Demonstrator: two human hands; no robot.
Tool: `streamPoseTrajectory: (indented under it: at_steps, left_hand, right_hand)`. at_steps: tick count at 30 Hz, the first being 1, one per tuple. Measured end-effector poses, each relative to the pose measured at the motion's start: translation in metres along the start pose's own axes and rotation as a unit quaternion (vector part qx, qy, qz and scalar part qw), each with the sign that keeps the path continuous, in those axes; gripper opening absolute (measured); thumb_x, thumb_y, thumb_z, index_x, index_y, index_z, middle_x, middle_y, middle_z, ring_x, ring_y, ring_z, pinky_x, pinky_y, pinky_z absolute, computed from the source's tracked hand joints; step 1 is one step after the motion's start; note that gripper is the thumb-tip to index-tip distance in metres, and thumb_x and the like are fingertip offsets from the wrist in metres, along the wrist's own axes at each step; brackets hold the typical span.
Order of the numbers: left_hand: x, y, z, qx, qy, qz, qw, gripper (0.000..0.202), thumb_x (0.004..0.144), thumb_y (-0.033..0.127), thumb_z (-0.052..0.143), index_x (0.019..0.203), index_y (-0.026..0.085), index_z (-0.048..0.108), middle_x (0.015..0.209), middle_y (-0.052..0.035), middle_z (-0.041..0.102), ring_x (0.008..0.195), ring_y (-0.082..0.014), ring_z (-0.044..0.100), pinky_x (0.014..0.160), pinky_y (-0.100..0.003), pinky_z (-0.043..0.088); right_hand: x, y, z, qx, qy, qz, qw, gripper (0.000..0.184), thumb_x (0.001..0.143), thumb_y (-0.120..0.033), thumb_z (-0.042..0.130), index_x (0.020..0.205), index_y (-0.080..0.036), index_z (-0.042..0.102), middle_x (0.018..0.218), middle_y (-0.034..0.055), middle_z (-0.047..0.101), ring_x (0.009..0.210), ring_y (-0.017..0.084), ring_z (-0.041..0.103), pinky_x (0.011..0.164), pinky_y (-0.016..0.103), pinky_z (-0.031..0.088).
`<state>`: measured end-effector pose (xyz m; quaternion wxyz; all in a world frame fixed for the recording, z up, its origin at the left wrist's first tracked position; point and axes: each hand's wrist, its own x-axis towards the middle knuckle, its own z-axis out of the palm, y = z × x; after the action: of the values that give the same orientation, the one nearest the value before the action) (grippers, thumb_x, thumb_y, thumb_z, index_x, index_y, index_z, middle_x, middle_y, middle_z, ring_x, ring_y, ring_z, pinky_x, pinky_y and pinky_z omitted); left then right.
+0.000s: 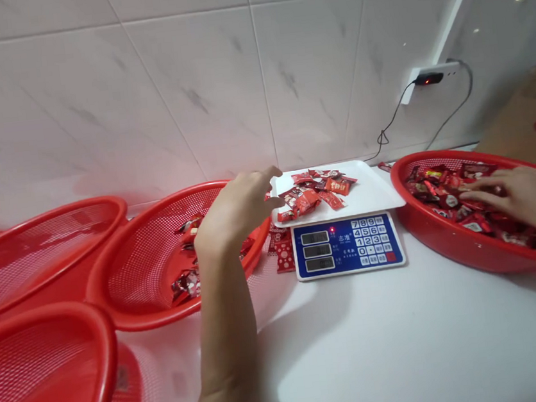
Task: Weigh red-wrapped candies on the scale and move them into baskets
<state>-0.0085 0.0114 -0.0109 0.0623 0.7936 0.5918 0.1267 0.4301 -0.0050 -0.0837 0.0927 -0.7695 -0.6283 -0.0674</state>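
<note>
My left hand (240, 207) hovers over the right rim of a red mesh basket (137, 287), its curled fingers touching the left edge of the white scale tray (373, 192). I cannot make out whether it grips the tray. A pile of red wrapped candies (318, 192) lies on that tray. The blue-faced electronic scale (348, 245) sits below it. My right hand (519, 198) rests with fingers stretched flat on the candies in a red basket (447, 242) at the right. A few candies (185, 281) lie in the middle basket.
Two more red mesh baskets (46, 375) (36, 253) stand at the left. A cardboard box (534, 119) leans at the far right. A power strip (428, 78) with cables hangs on the tiled wall. Loose candy wrappers (284, 254) lie beside the scale on the white counter (409, 340).
</note>
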Motion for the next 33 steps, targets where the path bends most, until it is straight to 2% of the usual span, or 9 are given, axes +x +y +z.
streamPoseTrajectory:
  at_steps: [2,5,10,17,21,25,28,31,33]
  left_hand:
    - [0.004,0.001,0.003,0.007,-0.009,0.004,1.0,0.04,0.098,0.023,0.064,0.137,0.024,0.059,0.117,-0.0069,0.073,0.103,-0.0242,0.067,0.09,-0.035,0.052]
    - [0.009,0.003,0.007,0.025,-0.021,0.009,0.999,0.041,0.098,0.024,0.064,0.139,0.022,0.058,0.115,-0.0078,0.073,0.103,-0.0249,0.067,0.09,-0.035,0.052]
    - [0.01,0.006,0.009,0.034,-0.025,0.01,0.999,0.041,0.098,0.026,0.064,0.139,0.022,0.058,0.115,-0.0085,0.073,0.106,-0.0263,0.067,0.088,-0.035,0.051]
    - [0.004,0.005,0.005,0.026,-0.02,0.005,0.999,0.039,0.098,0.026,0.064,0.137,0.023,0.059,0.116,-0.0081,0.073,0.106,-0.0265,0.067,0.089,-0.035,0.051]
    - [0.001,0.007,0.001,0.016,-0.019,-0.012,1.0,0.037,0.098,0.026,0.063,0.135,0.022,0.06,0.114,-0.0088,0.073,0.104,-0.0275,0.068,0.086,-0.037,0.052]
    - [0.013,0.024,0.027,-0.023,-0.008,-0.013,1.0,0.046,0.101,0.037,0.058,0.139,0.012,0.053,0.134,-0.0211,0.065,0.124,-0.0345,0.062,0.102,-0.044,0.05]
    - [0.033,0.033,0.067,-0.032,-0.006,-0.014,0.999,0.083,0.098,0.054,0.058,0.157,0.005,0.027,0.162,-0.0322,0.03,0.154,-0.041,0.026,0.12,-0.05,0.034]
    - [0.056,0.03,0.101,-0.031,-0.004,-0.064,0.997,0.114,0.09,0.075,0.056,0.161,0.002,0.005,0.165,-0.0389,0.002,0.155,-0.051,0.0,0.121,-0.065,0.021]
    - [0.068,0.025,0.112,-0.039,-0.014,-0.075,0.996,0.125,0.084,0.081,0.058,0.162,0.004,-0.004,0.165,-0.0379,-0.003,0.154,-0.0493,-0.005,0.122,-0.066,0.017]
  right_hand:
    - [0.004,0.008,0.018,0.001,-0.032,-0.019,0.999,0.051,0.08,-0.065,0.048,0.092,-0.026,0.078,0.108,0.018,0.075,0.1,0.039,0.067,0.066,0.045,0.049]
    - [0.007,0.009,0.03,0.015,0.014,-0.046,0.999,0.054,0.082,-0.064,0.048,0.105,-0.025,0.077,0.123,0.0188,0.071,0.111,0.04,0.066,0.079,0.051,0.053]
    - [0.002,0.005,0.023,0.006,0.036,-0.027,0.999,0.062,0.085,-0.061,0.042,0.118,-0.02,0.074,0.134,0.0217,0.065,0.126,0.042,0.059,0.096,0.057,0.051]
    - [-0.001,0.003,0.023,0.02,0.029,-0.012,0.999,0.054,0.084,-0.058,0.046,0.116,-0.025,0.075,0.134,0.019,0.066,0.118,0.041,0.063,0.086,0.056,0.054]
    - [-0.004,-0.008,0.013,0.064,0.036,0.005,0.997,0.059,0.079,-0.057,0.045,0.114,-0.02,0.076,0.136,0.0214,0.063,0.127,0.042,0.058,0.098,0.058,0.051]
    - [0.014,-0.05,0.001,0.227,0.02,-0.066,0.971,0.055,0.082,-0.059,0.051,0.119,-0.023,0.072,0.128,0.0139,0.07,0.12,0.035,0.064,0.101,0.05,0.053]
    - [0.05,-0.107,0.006,0.318,-0.054,-0.162,0.933,0.068,0.086,-0.069,0.051,0.137,-0.025,0.062,0.147,0.0122,0.059,0.136,0.035,0.055,0.112,0.052,0.047]
    - [0.088,-0.166,0.021,0.334,-0.106,-0.231,0.908,0.088,0.078,-0.084,0.054,0.145,-0.027,0.056,0.158,0.0126,0.046,0.153,0.039,0.029,0.122,0.062,0.029]
    - [0.102,-0.194,0.033,0.346,-0.146,-0.262,0.889,0.091,0.076,-0.089,0.052,0.144,-0.028,0.058,0.155,0.0127,0.05,0.152,0.039,0.03,0.122,0.061,0.03]
